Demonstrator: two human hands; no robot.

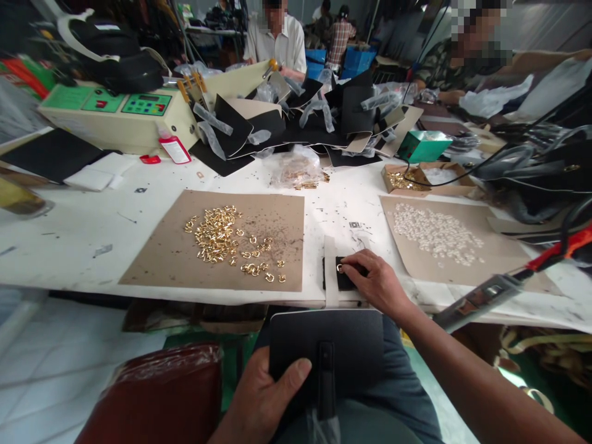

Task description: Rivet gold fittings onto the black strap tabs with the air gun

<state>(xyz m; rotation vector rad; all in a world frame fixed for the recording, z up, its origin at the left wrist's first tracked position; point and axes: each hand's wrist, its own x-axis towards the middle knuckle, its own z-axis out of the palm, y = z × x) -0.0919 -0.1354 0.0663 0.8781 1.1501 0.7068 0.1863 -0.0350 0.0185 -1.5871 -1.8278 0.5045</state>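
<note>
My left hand (259, 391) grips a black leather-like panel (293, 339) over my lap, thumb on top and fingers hidden underneath. A black strap (326, 376) runs down the panel's middle, with clear plastic wrap at its lower end. At the table's front edge my right hand (377, 280) is closed in a pinch at a small gold ring (340, 268). That ring is against a small black pad (346, 282), beside a pale strip of tape (330, 271). Left of the pad, a pile of gold rings (216, 234) lies on a brown sheet (161, 246).
Small clear pieces (435, 231) cover another brown sheet (402, 253) on the right. A grey tool with an orange cable (485, 299) juts in near my right forearm. Black panels (287, 129), a beige machine (134, 117) and a red-and-white bottle (174, 148) stand behind. People sit opposite.
</note>
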